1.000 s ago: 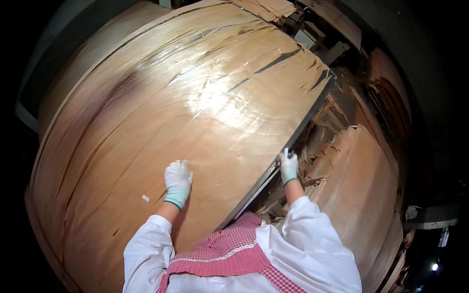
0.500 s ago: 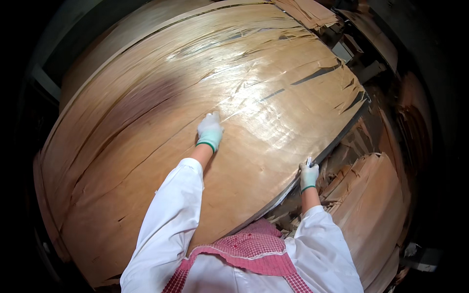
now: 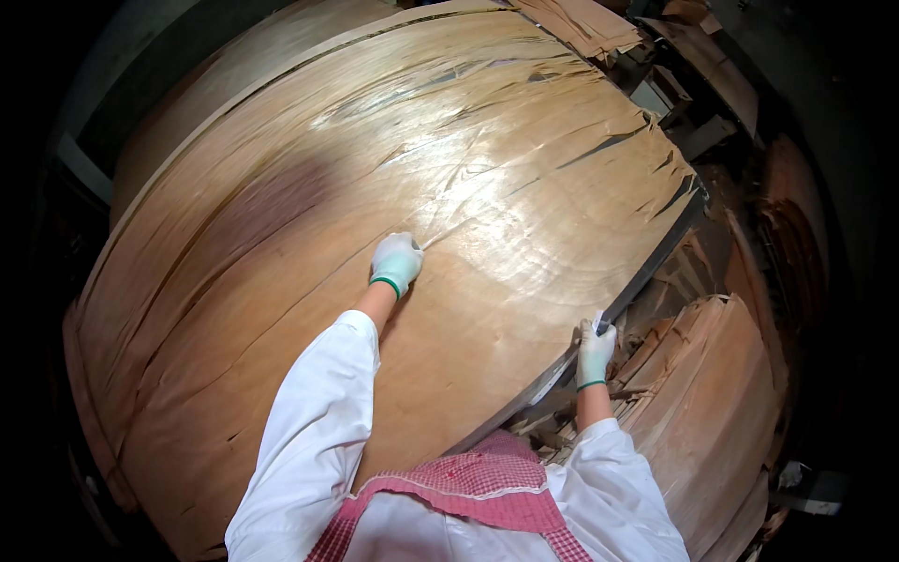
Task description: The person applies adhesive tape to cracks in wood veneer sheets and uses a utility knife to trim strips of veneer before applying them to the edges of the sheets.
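The broad tan wood sheet [image 3: 487, 328] fills most of our view, spread in front of us, with its dark right edge [image 3: 651, 267] slanting away past our right hand [image 3: 594, 356]. Beyond that edge, lower at our right, lies a pile of reddish veneer [image 3: 698, 393]. On the sheet, a purplish patch [image 3: 272, 201] darkens the left half, a long thin crack [image 3: 309, 290] runs toward our left hand [image 3: 397, 259], and a ragged dark gap [image 3: 609, 145] opens near the far right corner.

Our right hand is at the sheet's edge, its grip closed around a small white-and-dark item [image 3: 598, 321] whose kind we cannot make out. Our left hand is near the middle of the sheet, apparently touching it, its grip curled with the fingers gathered; a pale sliver [image 3: 429, 244] shows right beside them, though we cannot tell whether it is pinched.

To work well here, we judge, our left fingers should press lightly and follow the grain, so the crack does not widen. Our right hand should hold its item firmly without snagging the thin edge.
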Demonstrator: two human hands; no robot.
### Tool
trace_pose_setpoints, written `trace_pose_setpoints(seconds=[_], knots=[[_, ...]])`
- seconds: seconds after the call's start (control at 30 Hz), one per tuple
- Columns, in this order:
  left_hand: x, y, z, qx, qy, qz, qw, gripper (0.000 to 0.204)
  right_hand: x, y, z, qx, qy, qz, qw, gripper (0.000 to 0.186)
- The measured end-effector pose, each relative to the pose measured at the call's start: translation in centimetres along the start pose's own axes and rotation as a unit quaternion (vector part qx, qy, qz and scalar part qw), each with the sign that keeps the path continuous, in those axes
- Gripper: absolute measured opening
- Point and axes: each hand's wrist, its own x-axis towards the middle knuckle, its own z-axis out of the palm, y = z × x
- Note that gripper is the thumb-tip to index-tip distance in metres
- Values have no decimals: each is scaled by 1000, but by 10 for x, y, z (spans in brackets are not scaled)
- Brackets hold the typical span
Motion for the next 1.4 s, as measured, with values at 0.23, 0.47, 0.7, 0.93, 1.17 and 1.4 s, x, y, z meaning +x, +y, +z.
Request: trace_pose_setpoints(seconds=[0.23, 0.47, 0.7, 0.93, 1.17, 1.4], knots=[[-4, -7, -1, -8, 22, 3, 1000, 19, 7, -83, -21, 87, 23, -70, 993, 21], [-8, -2, 24, 47, 186, 189, 963, 29, 13, -151, 95, -61, -318, -112, 939, 23], [23, 8, 44, 102, 205, 304, 925, 52, 22, -134, 253, -218, -411, -28, 885, 32], [26, 20, 45, 200, 92, 295, 930, 44, 34, -149, 237, -431, -378, -314, 757, 41], [-15, -30, -7, 197, 128, 181, 955, 73, 23, -166, 239, -208, -470, -124, 849, 25], [-31, -109, -21, -60, 222, 40, 972, 74, -102, -157, 332, -109, -544, -61, 830, 34]])
